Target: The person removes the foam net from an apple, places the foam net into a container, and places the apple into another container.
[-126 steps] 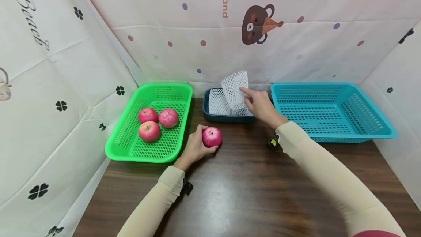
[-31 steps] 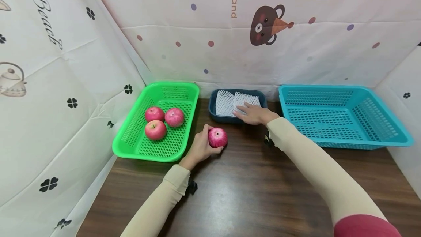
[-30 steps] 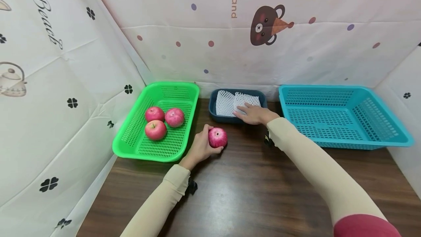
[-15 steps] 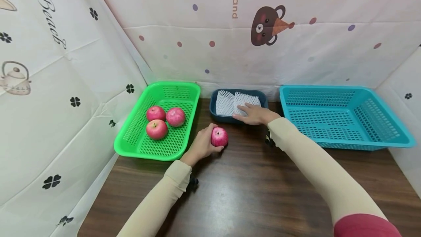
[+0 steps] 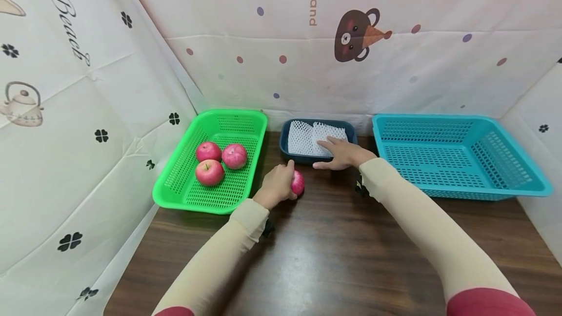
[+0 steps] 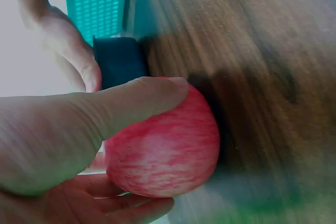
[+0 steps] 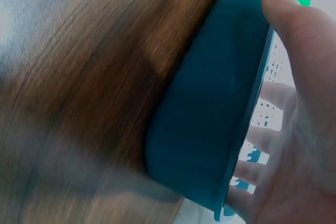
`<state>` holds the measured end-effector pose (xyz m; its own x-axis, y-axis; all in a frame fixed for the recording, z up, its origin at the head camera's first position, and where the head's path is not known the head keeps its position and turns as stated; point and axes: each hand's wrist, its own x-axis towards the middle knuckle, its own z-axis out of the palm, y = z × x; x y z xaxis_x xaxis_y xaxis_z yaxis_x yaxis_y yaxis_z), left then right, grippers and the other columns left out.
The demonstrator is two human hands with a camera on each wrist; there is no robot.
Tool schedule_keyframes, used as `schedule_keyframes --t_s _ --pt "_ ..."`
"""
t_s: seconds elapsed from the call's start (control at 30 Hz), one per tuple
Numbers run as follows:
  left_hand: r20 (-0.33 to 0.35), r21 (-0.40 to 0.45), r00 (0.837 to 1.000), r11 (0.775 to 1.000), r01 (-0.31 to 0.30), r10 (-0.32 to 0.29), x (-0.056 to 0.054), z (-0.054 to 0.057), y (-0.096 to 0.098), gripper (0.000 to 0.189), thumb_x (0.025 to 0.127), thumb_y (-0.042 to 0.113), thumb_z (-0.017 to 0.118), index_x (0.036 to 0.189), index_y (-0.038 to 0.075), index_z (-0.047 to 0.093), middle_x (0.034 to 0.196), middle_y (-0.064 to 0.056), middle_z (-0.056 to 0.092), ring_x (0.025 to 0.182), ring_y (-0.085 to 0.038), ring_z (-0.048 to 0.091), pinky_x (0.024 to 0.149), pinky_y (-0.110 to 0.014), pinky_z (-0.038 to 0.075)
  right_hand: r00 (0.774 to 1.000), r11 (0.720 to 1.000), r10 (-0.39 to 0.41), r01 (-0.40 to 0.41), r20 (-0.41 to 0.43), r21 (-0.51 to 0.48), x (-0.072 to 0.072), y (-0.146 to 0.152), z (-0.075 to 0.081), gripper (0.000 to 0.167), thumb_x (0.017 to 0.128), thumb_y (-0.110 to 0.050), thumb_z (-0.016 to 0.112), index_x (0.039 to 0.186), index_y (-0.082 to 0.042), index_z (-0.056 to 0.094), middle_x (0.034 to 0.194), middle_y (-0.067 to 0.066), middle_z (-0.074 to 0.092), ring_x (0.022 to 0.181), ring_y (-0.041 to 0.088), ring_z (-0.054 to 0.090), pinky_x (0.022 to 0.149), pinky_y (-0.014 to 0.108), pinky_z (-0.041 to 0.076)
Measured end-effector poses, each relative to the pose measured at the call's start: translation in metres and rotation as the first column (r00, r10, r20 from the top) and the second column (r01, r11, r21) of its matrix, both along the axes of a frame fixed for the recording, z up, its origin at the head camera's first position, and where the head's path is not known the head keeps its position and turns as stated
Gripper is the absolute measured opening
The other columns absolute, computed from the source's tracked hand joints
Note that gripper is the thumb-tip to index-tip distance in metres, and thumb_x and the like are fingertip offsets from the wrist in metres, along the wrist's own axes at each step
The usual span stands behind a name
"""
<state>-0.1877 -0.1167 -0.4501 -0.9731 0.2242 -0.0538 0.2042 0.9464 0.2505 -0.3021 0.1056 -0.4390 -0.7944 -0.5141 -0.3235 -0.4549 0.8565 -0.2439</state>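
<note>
My left hand (image 5: 277, 183) grips a red apple (image 5: 298, 183) on the table, just in front of a dark blue tray (image 5: 285, 156). In the left wrist view the thumb lies across the top of the apple (image 6: 168, 156), and the fingers curl under its far side. White foam net sleeves (image 5: 300, 138) lie flat in the tray. My right hand (image 5: 340, 154) is over the tray's right part, its fingers spread across the nets and its thumb outside the front rim. The right wrist view shows those straight fingers reaching over the tray's rim (image 7: 251, 124).
At the left stands a green basket (image 5: 158, 198) with 3 apples (image 5: 209, 173) in it. A blue basket (image 5: 524, 187) sits at the right. A printed cloth (image 5: 246, 77) hangs behind, and the brown wooden table (image 5: 333, 252) stretches in front.
Earlier the right hand held up a foam net; that net now lies in the tray. The left hand has turned further over the apple, and the right thumb has spread away from the nets.
</note>
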Motion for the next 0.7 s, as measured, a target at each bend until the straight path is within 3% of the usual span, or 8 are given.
schedule_keyframes --t_s 0.17,0.4,0.7 --pt "0.052 -0.010 0.998 1.000 0.029 -0.029 -0.007 0.006 0.003 0.085 0.069 0.023 0.097 0.135 0.004 0.047 0.117 -0.017 0.068 0.107 -0.030 0.067 0.086 -0.044 0.059 0.995 0.998 0.038 -0.043 -0.088 -0.051 0.005 0.003 0.000 0.112 0.081 -0.079 0.065 0.166 -0.023 0.019 0.171 0.017 0.007 0.153 0.049 0.010 0.116 0.071 0.018" --pt "0.022 0.020 0.999 0.999 0.048 -0.048 -0.016 0.018 -0.003 0.091 0.070 0.019 0.096 0.144 0.003 0.044 0.121 -0.015 0.065 0.113 -0.029 0.063 0.089 -0.043 0.057 0.976 0.983 0.091 -0.120 -0.199 -0.139 0.012 0.000 -0.002 0.121 0.075 -0.064 0.083 0.165 -0.019 0.017 0.171 0.018 0.005 0.154 0.049 0.008 0.120 0.067 0.013" --pt "0.028 0.115 0.995 0.989 0.088 -0.091 -0.020 0.032 -0.014 0.081 0.072 0.017 0.095 0.135 0.003 0.046 0.124 -0.018 0.065 0.113 -0.034 0.064 0.093 -0.045 0.056 0.948 0.914 0.137 -0.232 -0.287 -0.331 0.024 -0.009 -0.015 0.132 0.066 -0.056 0.093 0.164 -0.011 0.018 0.170 0.019 0.012 0.154 0.045 0.012 0.122 0.062 0.014"
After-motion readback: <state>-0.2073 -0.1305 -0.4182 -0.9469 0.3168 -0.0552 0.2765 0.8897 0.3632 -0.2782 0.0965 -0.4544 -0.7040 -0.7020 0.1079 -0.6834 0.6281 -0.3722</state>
